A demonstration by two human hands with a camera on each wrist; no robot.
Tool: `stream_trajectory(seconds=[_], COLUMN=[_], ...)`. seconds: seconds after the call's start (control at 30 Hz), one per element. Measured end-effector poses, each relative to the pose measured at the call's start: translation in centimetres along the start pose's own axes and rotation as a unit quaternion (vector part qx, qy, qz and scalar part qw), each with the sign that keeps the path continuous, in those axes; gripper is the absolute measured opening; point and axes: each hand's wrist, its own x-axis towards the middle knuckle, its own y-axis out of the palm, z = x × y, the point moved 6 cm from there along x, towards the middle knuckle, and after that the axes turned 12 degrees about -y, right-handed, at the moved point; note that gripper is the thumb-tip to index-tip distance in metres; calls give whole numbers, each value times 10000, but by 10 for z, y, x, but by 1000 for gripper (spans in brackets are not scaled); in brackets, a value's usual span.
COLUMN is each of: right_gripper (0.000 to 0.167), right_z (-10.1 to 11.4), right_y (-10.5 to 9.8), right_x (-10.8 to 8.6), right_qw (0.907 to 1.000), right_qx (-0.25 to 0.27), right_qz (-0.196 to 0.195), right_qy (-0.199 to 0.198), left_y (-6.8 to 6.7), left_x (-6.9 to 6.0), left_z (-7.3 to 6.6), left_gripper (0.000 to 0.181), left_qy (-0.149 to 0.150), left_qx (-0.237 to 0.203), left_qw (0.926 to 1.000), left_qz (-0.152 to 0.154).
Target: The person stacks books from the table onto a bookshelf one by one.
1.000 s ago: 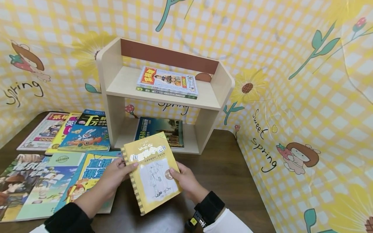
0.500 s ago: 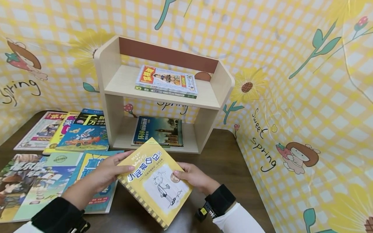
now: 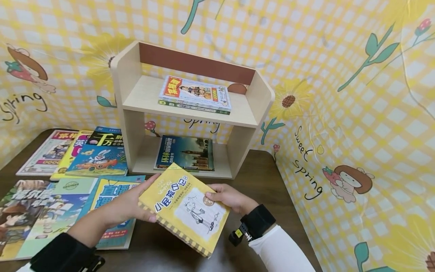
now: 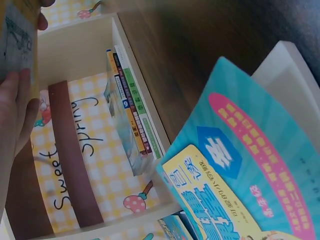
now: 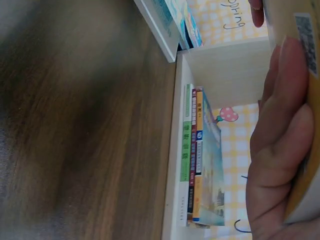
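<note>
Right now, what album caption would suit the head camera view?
Left hand and right hand hold a yellow book before a two-tier bookshelf.

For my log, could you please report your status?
Left hand, right hand: gripping yellow rectangular paper book. Book tilted before beige wooden bookshelf. No obstruction visible between book and bookshelf.

My 2 arms [image 3: 91,226] are out in front. My left hand [image 3: 130,206] and right hand [image 3: 231,198] grip, facing each other.
</note>
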Motion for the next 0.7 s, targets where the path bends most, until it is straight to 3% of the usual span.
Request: stream_trajectory(seconds=[0.13,0.37,0.53,0.7], right_gripper=[40,41,46,65], right_z=[-8,-20,-26,-29], right_y=[0,4,1,-8], right_x=[4,10,11,11], right_qw=[9999,9986,9948,9855], right_qx=[-1,-407,-666,-404], right_qz=[106,76,-581,-1531], right_qy=[85,336,497,615], left_y=[-1,-7,-10,-14], left_x=[0,-1,-2,-2], left_z=[7,13,16,19], left_gripper=[115,111,111,114], left_qy=[-168,-107,-63,-144], left_qx=[41,144,182,121], left_qw=[9998,9998,9998,9994], left_qz=[18,-50,-81,-299])
